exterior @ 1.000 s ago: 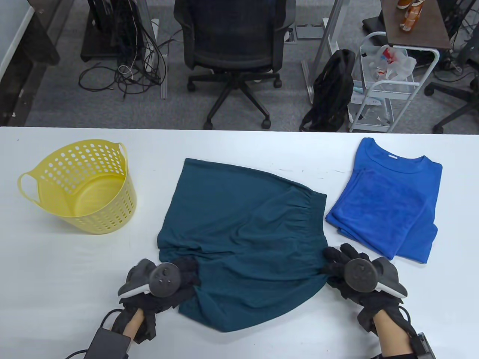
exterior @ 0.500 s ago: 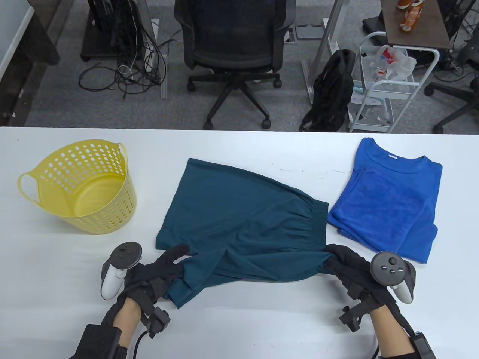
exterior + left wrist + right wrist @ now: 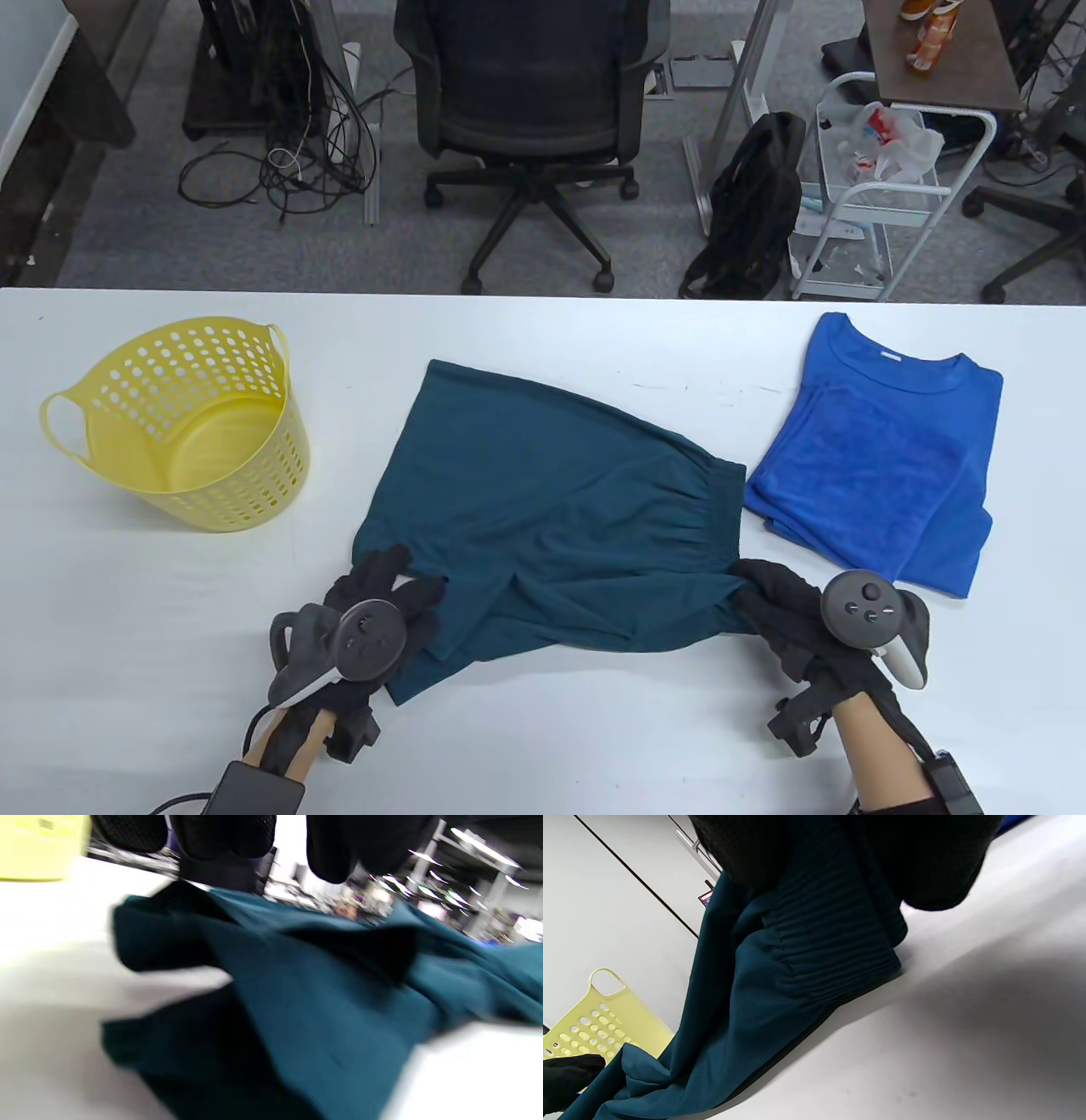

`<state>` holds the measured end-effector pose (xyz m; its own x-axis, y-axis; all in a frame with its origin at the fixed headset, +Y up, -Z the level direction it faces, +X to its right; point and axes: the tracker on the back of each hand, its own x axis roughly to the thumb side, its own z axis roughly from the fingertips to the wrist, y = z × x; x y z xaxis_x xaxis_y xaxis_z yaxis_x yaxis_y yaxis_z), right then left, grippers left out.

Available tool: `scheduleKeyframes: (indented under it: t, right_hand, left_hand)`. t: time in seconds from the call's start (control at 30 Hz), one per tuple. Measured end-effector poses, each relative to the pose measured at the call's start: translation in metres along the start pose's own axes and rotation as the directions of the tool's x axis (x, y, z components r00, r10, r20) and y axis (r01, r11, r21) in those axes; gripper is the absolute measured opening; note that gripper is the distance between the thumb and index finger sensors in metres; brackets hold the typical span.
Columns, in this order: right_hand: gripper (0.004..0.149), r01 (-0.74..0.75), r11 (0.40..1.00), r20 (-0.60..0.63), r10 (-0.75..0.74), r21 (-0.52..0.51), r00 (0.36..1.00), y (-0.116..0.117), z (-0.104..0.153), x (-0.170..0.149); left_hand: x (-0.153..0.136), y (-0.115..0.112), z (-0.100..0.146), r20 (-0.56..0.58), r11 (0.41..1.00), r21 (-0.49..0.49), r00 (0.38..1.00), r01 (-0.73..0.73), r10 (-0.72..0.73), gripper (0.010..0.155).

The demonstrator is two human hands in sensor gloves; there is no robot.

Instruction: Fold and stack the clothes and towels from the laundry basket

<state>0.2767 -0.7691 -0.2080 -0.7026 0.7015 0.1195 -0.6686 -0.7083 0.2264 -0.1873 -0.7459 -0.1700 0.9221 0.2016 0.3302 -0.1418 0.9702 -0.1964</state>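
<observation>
The teal shorts (image 3: 551, 509) lie in the middle of the white table (image 3: 127, 611). The left hand (image 3: 377, 607) rests on their near left corner, fingers spread. The right hand (image 3: 793, 615) pinches the waistband corner. The yellow basket (image 3: 182, 424) sits well apart on the left, and the folded blue shirt (image 3: 882, 458) just beside the shorts on the right.

yellow basket (image 3: 182, 424) far left, blue shirt (image 3: 882, 458) right; bare table (image 3: 594, 747) nearest.

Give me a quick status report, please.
Right hand grips teal shorts at waistband. Left hand rests on hem. Blue stack close right.
</observation>
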Motion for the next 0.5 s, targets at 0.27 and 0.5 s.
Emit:
scheduleKeyframes:
  t: [0.27,0.5]
  right_hand:
    - [0.05,0.013,1.0,0.006,-0.013,0.009,1.0,-0.001,0.001,-0.002]
    - [0.049,0.086,0.995,0.039,-0.084,-0.051,0.996,-0.009,0.003,-0.004]
  left_hand:
    - [0.002,-0.018,-0.004,-0.021,0.983,-0.051,0.984,0.175,-0.177,0.06]
    - [-0.054,0.008,0.009,0.057,0.83,0.128,0.839,-0.543,0.541,0.047]
